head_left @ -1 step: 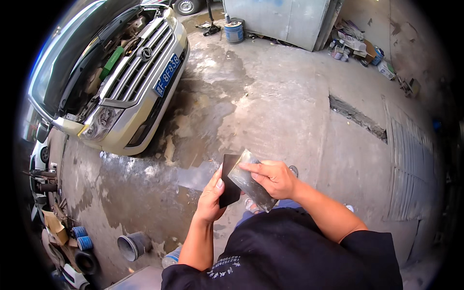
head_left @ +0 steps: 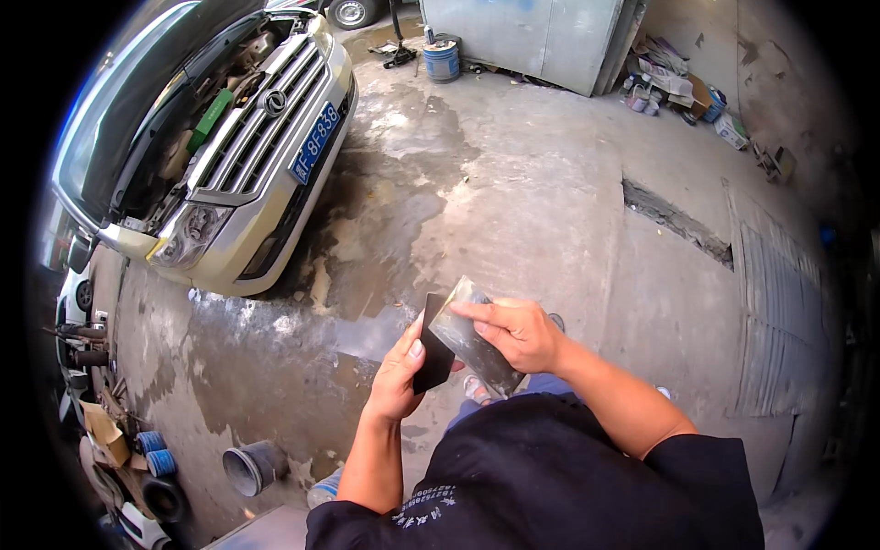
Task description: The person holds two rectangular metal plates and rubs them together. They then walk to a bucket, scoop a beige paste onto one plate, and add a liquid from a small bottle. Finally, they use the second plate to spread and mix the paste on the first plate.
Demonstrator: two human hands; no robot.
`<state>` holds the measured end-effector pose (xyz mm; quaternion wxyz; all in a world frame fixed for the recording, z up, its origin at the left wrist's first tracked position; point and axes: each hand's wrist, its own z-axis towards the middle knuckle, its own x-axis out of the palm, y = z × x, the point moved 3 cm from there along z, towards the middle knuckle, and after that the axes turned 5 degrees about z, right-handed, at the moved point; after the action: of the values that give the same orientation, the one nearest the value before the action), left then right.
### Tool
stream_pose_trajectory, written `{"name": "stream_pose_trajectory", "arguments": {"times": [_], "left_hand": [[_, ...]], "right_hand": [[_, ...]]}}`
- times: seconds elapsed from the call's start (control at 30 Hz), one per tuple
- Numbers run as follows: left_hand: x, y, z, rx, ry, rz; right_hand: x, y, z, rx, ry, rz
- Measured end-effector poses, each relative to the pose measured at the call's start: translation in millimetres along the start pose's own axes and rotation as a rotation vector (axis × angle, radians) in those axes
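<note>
Grey sheet (head_left: pixel 472 341): clamped in right hand (head_left: pixel 524 337), 9 o'clock from grip
Black slab (head_left: pixel 433 363): clamped in left hand (head_left: pixel 397 378), 2 o'clock from grip

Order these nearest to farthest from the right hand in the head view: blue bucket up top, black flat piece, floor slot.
1. Black flat piece, just left of the right hand, in the left hand.
2. Floor slot, ahead and right.
3. Blue bucket, far ahead beside the metal cabinet.

from the wearer's head, a fisheye looks down, close over left hand (head_left: pixel 397 376) and right hand (head_left: pixel 529 335), floor (head_left: pixel 536 202) beyond.
</note>
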<state>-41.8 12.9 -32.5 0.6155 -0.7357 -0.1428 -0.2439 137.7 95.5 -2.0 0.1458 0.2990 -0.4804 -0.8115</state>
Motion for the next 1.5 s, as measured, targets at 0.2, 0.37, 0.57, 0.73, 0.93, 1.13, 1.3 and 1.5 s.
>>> {"name": "stream_pose_trajectory", "arguments": {"times": [0.2,0.37,0.57,0.73,0.93,1.13,1.3,1.5], "left_hand": [[4.7,3.9,0.5,0.007,-0.043,0.071],[-4.5,6.4,-0.8,0.110,-0.078,0.222],[1.6,13.0,-3.0,0.123,-0.094,0.304],[-3.5,24.3,-0.8,0.151,-0.094,0.155],[3.7,7.4,1.4,0.156,-0.085,0.206],[6.2,7.1,2.2,0.153,-0.106,0.181],[0.8,-1.0,4.0,0.101,-0.045,0.143],[0.8,-16.1,5.0,0.055,-0.051,0.033]], "right_hand": [[11.4,-0.8,-2.7,0.126,-0.055,0.180],[25.6,-4.4,-4.5,0.318,-0.051,0.512],[31.6,-1.4,-3.2,0.462,-0.186,0.846],[49.9,11.2,-18.1,0.474,-0.150,0.793],[50.4,19.9,-13.5,0.501,-0.225,0.862],[38.9,14.9,-4.4,0.498,-0.262,0.812],[34.9,4.3,-3.5,0.347,-0.238,0.569],[27.0,9.7,-11.2,0.136,-0.155,0.082]]}}
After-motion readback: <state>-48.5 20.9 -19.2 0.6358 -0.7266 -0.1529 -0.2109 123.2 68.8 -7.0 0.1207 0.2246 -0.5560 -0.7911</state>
